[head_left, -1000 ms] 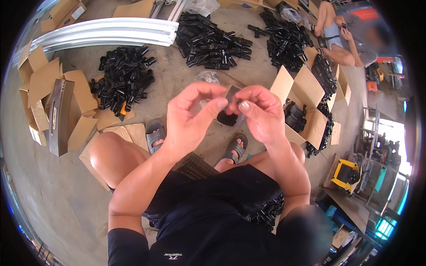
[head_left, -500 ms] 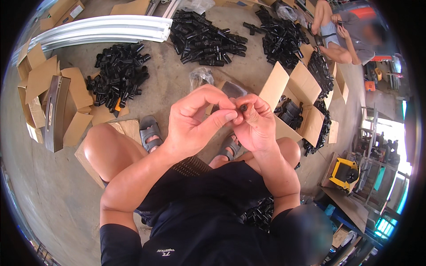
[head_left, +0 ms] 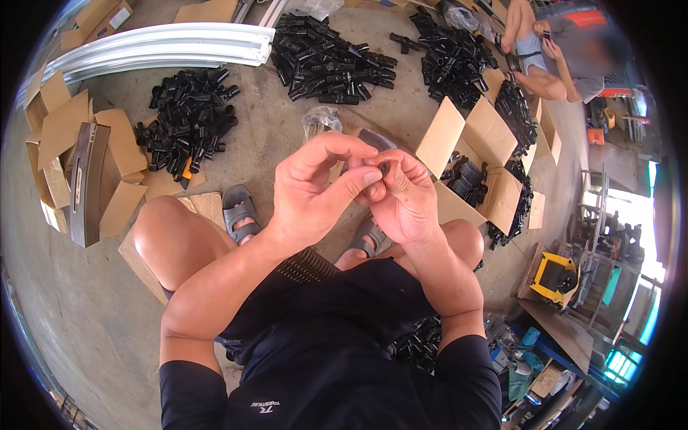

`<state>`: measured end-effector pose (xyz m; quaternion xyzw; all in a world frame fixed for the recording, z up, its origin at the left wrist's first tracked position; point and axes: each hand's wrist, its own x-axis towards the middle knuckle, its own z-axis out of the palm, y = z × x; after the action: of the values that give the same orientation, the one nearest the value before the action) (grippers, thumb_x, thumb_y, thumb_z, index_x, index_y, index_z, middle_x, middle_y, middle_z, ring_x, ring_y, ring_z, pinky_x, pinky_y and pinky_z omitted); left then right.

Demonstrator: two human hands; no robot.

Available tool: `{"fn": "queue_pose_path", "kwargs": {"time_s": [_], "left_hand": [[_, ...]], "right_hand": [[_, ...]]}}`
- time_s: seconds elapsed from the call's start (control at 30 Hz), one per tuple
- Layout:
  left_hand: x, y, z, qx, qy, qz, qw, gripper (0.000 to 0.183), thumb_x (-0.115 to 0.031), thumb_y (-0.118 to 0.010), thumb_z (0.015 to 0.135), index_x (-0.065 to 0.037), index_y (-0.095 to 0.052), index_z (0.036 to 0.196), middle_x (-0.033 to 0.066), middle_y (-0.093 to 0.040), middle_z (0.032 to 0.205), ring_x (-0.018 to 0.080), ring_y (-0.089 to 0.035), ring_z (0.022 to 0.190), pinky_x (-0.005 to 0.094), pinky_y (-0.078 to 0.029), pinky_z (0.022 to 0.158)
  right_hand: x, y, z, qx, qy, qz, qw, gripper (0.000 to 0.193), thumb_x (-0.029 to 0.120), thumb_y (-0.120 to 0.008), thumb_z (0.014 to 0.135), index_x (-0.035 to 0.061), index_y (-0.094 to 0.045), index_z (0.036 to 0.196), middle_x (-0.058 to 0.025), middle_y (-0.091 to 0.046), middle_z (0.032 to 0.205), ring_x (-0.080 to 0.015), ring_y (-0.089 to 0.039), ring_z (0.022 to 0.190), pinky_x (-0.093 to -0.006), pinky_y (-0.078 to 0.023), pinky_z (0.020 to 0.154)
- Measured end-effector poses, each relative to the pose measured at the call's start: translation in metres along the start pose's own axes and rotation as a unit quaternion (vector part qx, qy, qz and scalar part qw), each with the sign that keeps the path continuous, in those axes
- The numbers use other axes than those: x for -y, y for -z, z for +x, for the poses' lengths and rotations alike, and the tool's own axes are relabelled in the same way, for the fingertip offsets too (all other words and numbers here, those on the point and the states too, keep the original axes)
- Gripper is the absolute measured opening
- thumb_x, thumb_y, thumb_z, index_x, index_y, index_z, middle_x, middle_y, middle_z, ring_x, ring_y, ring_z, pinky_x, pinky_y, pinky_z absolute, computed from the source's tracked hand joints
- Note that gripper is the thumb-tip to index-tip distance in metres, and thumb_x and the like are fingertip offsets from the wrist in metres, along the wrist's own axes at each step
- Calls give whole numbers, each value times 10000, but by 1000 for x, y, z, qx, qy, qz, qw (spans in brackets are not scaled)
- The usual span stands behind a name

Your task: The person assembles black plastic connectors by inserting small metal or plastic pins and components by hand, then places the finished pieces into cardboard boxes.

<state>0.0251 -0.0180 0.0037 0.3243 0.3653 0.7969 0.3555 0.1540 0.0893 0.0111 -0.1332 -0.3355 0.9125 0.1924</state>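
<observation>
Both hands meet in front of my knees, their fingertips close together. My right hand (head_left: 410, 204) is closed in a pinch around a small dark round piece (head_left: 385, 168), its end peeking out between thumb and fingers; it looks like a bolt head, though most of it is hidden. My left hand (head_left: 309, 193) pinches thumb and forefinger together right beside that piece. What sits between those left fingertips, if anything, I cannot make out.
Piles of black tubular fittings (head_left: 188, 122) lie across the concrete floor. An open cardboard box (head_left: 438, 136) holding black parts stands to the right of my hands. White metal profiles (head_left: 158, 46) lie at far left. Another person (head_left: 566, 68) sits at far right.
The hands stay pinched together, the small piece still in the right fingers. Its visible end has shifted slightly left and up. The whole view has moved a little.
</observation>
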Motion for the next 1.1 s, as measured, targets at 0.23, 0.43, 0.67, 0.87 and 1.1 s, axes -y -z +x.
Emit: {"fn": "queue_pose_path", "kwargs": {"time_s": [0.23, 0.43, 0.67, 0.87, 1.1], "left_hand": [[-3, 1, -2, -11, -4, 17, 1000, 214, 108, -649, 947, 28, -643, 1145, 67, -636, 969, 110, -668, 818, 235, -565, 685], [-3, 3, -1, -3, -12, 95, 995, 246, 112, -651, 940, 38, -673, 1174, 85, -639, 1004, 113, -667, 827, 231, -554, 672], [-5, 2, -3, 11, -32, 136, 990, 224, 127, -649, 930, 58, -708, 1134, 118, -651, 1038, 125, -670, 825, 232, -557, 687], [-2, 1, -4, 3, -43, 136, 990, 236, 138, -672, 891, 43, -725, 1100, 111, -670, 1003, 137, -671, 817, 243, -546, 689], [0, 2, -2, 1, -82, 183, 980, 233, 140, -672, 899, 33, -721, 1100, 106, -673, 1043, 148, -654, 908, 247, -519, 774]], "right_hand": [[0, -4, 2, 8, -9, 0, 1000, 292, 269, -637, 1035, 12, -709, 1153, -52, -707, 932, -105, -641, 779, -334, -543, 755], [-1, -3, 0, -9, -8, -2, 1000, 278, 272, -629, 1039, 19, -699, 1131, -50, -703, 907, -113, -646, 767, -329, -549, 739], [-2, -7, -1, -27, 1, 2, 1000, 219, 262, -647, 1029, 47, -686, 1034, -39, -704, 879, -115, -655, 730, -332, -554, 718], [-3, -4, -1, -44, 6, -7, 999, 199, 254, -674, 1012, 54, -678, 1007, -32, -705, 858, -114, -652, 699, -326, -552, 699], [-4, -9, -1, -66, 59, -50, 995, 179, 175, -693, 1000, 4, -684, 1055, -67, -718, 912, -131, -671, 728, -276, -558, 688]]}}
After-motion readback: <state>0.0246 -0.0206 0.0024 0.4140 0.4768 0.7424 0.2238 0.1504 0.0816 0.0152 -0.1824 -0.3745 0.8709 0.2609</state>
